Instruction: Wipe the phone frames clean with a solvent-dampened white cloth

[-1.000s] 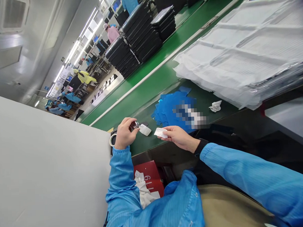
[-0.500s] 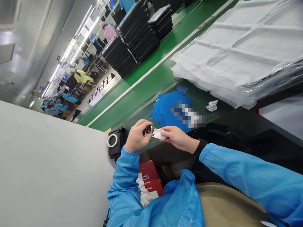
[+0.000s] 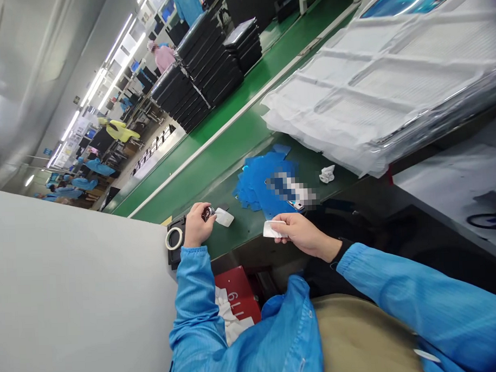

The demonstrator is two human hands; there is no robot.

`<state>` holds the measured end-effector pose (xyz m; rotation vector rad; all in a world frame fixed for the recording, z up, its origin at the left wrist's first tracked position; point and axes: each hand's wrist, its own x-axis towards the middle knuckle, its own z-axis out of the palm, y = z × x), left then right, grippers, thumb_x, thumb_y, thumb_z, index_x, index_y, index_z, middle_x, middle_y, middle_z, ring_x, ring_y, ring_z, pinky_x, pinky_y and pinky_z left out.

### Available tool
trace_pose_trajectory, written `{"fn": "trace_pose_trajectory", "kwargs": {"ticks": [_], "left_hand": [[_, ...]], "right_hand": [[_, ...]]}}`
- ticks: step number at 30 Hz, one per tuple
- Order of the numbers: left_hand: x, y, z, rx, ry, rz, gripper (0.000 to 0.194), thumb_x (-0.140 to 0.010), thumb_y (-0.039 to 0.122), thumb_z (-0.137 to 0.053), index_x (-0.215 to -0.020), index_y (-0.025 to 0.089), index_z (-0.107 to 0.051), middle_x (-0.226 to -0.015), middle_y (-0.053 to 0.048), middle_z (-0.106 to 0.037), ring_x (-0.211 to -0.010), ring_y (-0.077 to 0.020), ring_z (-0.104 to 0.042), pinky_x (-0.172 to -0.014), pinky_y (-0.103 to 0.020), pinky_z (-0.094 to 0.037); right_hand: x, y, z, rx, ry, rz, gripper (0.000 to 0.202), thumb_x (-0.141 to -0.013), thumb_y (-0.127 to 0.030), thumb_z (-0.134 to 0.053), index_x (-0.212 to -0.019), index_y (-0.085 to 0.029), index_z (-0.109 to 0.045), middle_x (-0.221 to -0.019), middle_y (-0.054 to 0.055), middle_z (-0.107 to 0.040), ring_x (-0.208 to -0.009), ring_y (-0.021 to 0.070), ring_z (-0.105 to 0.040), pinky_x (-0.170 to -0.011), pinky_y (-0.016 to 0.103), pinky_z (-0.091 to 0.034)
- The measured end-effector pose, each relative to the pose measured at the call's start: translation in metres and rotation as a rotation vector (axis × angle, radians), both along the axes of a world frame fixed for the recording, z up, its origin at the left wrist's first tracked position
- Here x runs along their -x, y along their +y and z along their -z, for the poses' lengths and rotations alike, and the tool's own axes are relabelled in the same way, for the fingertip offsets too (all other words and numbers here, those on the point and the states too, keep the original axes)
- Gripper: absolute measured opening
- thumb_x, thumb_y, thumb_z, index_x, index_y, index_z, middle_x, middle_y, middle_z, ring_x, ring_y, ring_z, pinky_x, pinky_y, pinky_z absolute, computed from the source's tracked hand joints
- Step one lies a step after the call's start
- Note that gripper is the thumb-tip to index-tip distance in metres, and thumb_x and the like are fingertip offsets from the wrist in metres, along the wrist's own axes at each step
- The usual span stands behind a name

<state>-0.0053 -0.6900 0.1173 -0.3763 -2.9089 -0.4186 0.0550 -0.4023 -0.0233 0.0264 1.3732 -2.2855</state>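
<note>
Pinching a white wipe [image 3: 271, 229], the right hand [image 3: 300, 234].

Head camera, tilted, looks down close over the green bench [image 3: 238, 148].

I see a small white cloth pad [image 3: 273, 229] against the dark green surface [image 3: 246, 137]. A dark, shiny round metal piece [image 3: 208, 212] glints silver. The tape ring [image 3: 174, 238] is white on a black block [image 3: 175, 253]. Bright blue plastic sheets [image 3: 258, 177] lie beside pale translucent bags [image 3: 375, 89]. My sleeves [image 3: 195, 296] are light blue; the box [image 3: 237, 292] is red.
</note>
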Motion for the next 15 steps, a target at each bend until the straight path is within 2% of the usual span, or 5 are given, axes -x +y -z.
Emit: {"fn": "trace_pose_trajectory", "kwargs": {"ticks": [3, 6, 11, 15], "left_hand": [[0.005, 0.002, 0.011, 0.032, -0.027, 0.016, 0.032, -0.080, 0.016, -0.073, -0.111, 0.021, -0.069, -0.114, -0.009, -0.070, -0.104, -0.0256, -0.069, -0.098, -0.042, -0.057], [0.006, 0.004, 0.012, 0.034, -0.021, 0.031, 0.033, -0.079, 0.014, -0.073, -0.111, 0.021, -0.069, -0.114, -0.008, -0.071, -0.105, -0.0259, -0.069, -0.099, -0.042, -0.057], [-0.001, 0.000, -0.007, -0.006, 0.065, 0.023, 0.034, -0.080, 0.017, -0.073, -0.114, 0.022, -0.070, -0.114, -0.006, -0.070, -0.104, -0.0245, -0.069, -0.099, -0.040, -0.057], [-0.011, -0.005, -0.023, 0.031, 0.061, 0.026, 0.035, -0.081, 0.018, -0.074, -0.115, 0.023, -0.070, -0.114, -0.006, -0.069, -0.105, -0.0238, -0.068, -0.099, -0.038, -0.056]], "right_hand": [[-0.011, 0.008, 0.012, -0.054, -0.037, 0.005, 0.039, -0.072, -0.052, -0.083, -0.080, -0.016, -0.070, -0.061, 0.002, -0.068, -0.056, 0.0128, -0.060, -0.052, 0.023, -0.043], [-0.020, 0.014, 0.026, -0.105, -0.091, 0.015, 0.041, -0.069, -0.051, -0.084, -0.085, -0.015, -0.074, -0.066, 0.004, -0.071, -0.060, 0.0147, -0.062, -0.055, 0.025, -0.045], [-0.032, 0.028, 0.047, -0.128, -0.135, 0.036, 0.048, -0.068, -0.056, -0.083, -0.089, -0.014, -0.075, -0.071, 0.005, -0.071, -0.064, 0.0162, -0.063, -0.055, 0.026, -0.044], [-0.041, 0.042, 0.058, -0.129, -0.151, 0.065, 0.052, -0.070, -0.064, -0.081, -0.087, -0.015, -0.073, -0.069, 0.005, -0.068, -0.062, 0.0163, -0.061, -0.054, 0.026, -0.044]]}}
